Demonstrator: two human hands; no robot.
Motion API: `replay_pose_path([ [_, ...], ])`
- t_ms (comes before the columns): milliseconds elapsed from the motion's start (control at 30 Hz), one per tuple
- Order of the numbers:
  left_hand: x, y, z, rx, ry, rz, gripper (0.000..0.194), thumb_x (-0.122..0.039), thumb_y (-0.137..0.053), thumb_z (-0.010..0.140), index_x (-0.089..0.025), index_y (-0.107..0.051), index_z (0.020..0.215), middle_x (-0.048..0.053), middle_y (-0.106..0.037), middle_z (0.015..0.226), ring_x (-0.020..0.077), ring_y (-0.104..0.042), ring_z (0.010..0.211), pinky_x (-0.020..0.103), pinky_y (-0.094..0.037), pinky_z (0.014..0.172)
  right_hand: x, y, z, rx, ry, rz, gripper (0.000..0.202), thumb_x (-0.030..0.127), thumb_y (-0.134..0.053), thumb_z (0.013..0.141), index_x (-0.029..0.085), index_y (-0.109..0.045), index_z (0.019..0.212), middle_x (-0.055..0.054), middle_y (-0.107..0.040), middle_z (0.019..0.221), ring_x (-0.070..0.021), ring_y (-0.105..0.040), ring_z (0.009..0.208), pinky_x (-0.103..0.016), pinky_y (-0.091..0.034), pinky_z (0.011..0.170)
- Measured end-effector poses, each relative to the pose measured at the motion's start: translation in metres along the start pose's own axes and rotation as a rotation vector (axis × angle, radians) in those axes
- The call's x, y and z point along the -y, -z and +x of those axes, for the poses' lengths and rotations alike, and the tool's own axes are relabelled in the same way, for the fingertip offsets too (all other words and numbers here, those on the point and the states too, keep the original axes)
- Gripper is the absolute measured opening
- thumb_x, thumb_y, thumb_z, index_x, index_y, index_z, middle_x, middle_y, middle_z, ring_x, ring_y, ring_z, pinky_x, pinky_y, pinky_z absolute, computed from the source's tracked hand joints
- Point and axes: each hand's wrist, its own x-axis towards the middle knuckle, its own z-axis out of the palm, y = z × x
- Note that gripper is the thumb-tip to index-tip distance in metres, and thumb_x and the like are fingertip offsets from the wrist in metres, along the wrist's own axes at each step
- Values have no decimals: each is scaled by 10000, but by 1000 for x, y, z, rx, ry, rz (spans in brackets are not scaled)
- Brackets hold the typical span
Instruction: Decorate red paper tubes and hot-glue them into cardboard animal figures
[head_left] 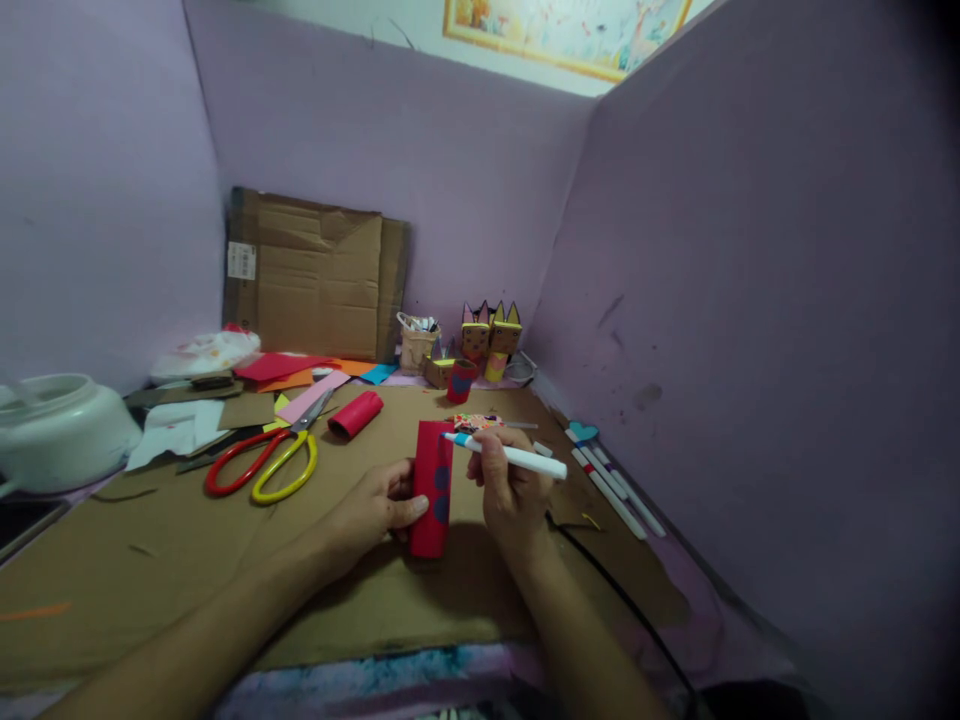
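Note:
A flattened red tube (429, 520) stands upright over the cardboard mat, with dark blue spots down its right side. My left hand (384, 505) holds it from the left, thumb across its front. In my right hand (514, 490) is a white marker (529, 461) with a blue collar, its tip at the tube's upper right edge. Another red tube (356, 414) lies behind, to the left. Beside that are scissors (285, 450) with one red and one yellow handle, blades partly apart.
Colored paper (285, 367) and a white pot (67, 430) are at the left. More markers (611, 490) lie along the right wall. At the back stand cardboard figures (491, 335) and a pen basket (418, 345). A black cable (622, 598) crosses the right front.

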Motion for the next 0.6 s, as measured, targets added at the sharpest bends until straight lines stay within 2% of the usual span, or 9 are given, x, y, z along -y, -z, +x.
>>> replay_pose_path([
  [367,1,0,2,1,-13,17,534,-408,-731,615,-125,-580,1042,51,-642,817,128,-519,610,220,-366,498,-3,2,-2,33,-25,-18,238,311,-448,924,197,-556,744,38,-494,546,-106,-483,485,-238,-377,469],
  [600,3,0,2,11,-18,3,531,-410,-736,620,-131,-579,1042,54,-649,849,135,-537,645,214,-368,508,-2,4,-2,42,-22,-59,223,286,-442,920,189,-557,755,40,-505,547,-100,-486,471,-227,-370,458],
])
